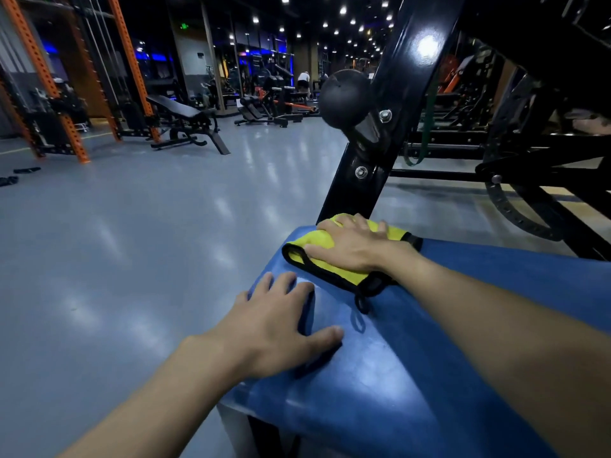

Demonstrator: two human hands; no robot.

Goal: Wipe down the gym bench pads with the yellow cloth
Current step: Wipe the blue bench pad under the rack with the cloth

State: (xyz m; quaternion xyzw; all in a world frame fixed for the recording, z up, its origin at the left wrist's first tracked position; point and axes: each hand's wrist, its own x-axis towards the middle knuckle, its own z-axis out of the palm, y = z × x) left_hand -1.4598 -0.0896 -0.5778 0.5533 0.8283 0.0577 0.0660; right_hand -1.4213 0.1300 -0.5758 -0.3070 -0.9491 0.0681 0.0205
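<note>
A blue bench pad (413, 375) fills the lower right of the head view. A folded yellow cloth (317, 244) with black trim lies on the pad's far left corner. My right hand (350, 246) presses flat on top of the cloth, palm down, fingers spread toward the far edge. My left hand (281, 325) rests flat on the pad's near left edge, fingers apart, holding nothing. A black loop of the cloth's trim hangs toward me between the two hands.
A black steel upright (373, 150) with a round black knob (345, 97) rises just behind the cloth. More black machine frame (529, 180) stands at the right. Glossy grey floor (132, 242) spreads to the left, with benches and orange racks far back.
</note>
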